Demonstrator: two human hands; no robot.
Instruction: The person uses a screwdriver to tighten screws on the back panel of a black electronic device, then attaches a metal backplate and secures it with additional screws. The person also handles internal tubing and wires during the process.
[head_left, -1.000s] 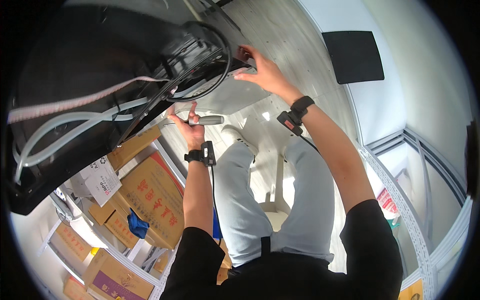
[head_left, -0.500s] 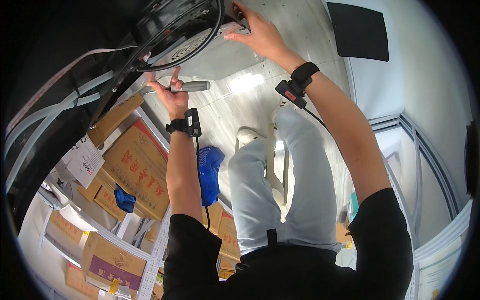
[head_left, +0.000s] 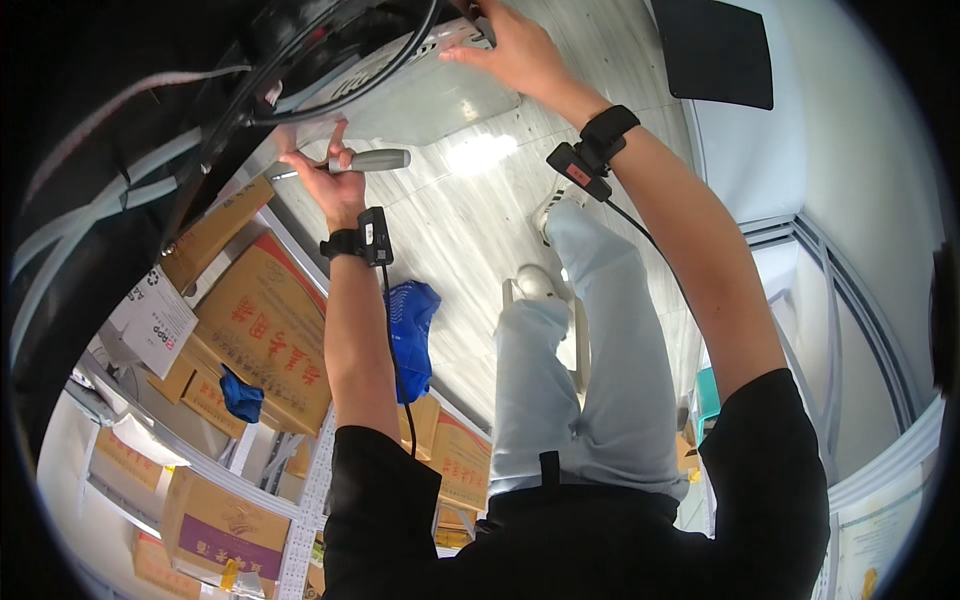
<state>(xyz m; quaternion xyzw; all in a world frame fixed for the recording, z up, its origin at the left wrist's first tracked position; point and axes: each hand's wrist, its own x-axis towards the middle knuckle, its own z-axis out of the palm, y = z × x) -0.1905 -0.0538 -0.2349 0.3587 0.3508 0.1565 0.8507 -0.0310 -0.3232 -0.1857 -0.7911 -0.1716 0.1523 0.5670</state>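
Note:
My left hand is closed loosely on a screwdriver, its grey handle pointing right and its thin shaft showing left of the palm. Fingers of this hand reach up to the lower edge of a light grey metal panel with slots cut in it. At the panel's upper right corner is my right hand, its thumb over the panel and its other fingers bent round toward the black housing, partly hidden. A black cable loops in front of the panel.
Black equipment with grey flat cables fills the upper left. Cardboard boxes stand on a shelf at left, with a blue bag beside them. A black board is at upper right. Wires run from both wrist devices.
The view has shifted slightly, and both hands sit a little further up and left in it. My left leg has moved right. Both hands keep their holds.

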